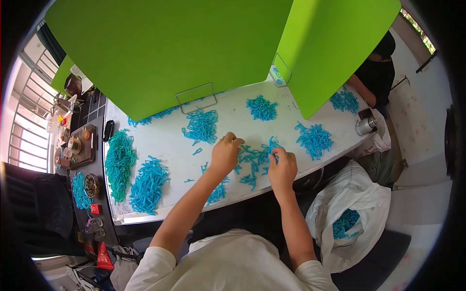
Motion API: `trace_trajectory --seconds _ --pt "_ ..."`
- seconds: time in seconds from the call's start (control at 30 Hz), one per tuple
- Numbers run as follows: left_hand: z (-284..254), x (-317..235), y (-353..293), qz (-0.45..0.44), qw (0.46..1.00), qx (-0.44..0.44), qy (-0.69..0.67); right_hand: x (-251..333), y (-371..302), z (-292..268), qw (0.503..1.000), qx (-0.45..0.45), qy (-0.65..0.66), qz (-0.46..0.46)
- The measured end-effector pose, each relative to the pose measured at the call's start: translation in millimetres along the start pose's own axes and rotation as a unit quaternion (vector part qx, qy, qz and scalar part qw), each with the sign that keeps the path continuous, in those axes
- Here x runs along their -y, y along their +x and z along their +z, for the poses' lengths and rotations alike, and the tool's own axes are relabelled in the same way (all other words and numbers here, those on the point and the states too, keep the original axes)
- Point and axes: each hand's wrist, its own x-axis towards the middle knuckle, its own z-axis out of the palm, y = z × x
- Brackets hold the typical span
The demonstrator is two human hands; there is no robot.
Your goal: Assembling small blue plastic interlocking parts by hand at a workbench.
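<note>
Small blue plastic pieces, slim and clip-like, lie in a loose scatter (251, 160) on the white table (170, 133) between my two hands. My left hand (226, 154) is at the left side of this scatter, its fingers drawn together; whatever they hold is too small to make out. On the other side, my right hand (283, 169) pinches a blue plastic piece (275, 158) between thumb and fingers. Just beyond my left hand sits a blue heap (201, 125). A smaller blue heap (217, 193) lies partly behind my left forearm.
More heaps surround the work spot: a greener one (120, 165), blue ones at left (148, 186), far (261, 107) and right (314, 140). Green panels (170, 48) stand along the back. A white sack (349, 203) with blue pieces is at lower right. Another person's arm (364, 91) reaches in.
</note>
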Motion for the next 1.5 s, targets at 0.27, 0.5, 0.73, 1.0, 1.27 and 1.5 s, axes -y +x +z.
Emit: trace_trajectory --seconds 0.27,0.5,0.73,1.0,1.27,1.5 --pt "-12.1 5.9 0.2 0.065 0.998 0.025 0.007 23.8 5.8 24.4 0.992 0.046 0.099 -0.070" --pt "-58.0 35.4 -43.8 -0.105 0.993 -0.057 0.019 50.1 -10.3 33.2 0.929 0.242 0.258 0.108" --pt "-64.7 84.8 -66.6 -0.125 0.990 -0.015 0.056 61.7 -44.7 40.6 0.870 0.262 0.362 0.210" --pt "-77.1 4.5 -78.4 -0.357 0.735 -0.026 -0.575 81.7 -72.3 23.9 0.759 0.245 0.525 0.297" --pt "-67.0 -22.8 -92.5 -0.355 0.717 -0.072 -0.596 81.1 -76.8 21.7 0.753 0.198 0.550 0.301" --pt "-60.5 -29.4 -95.6 -0.343 0.795 -0.064 -0.496 73.2 -78.9 17.7 0.781 0.202 0.512 0.296"
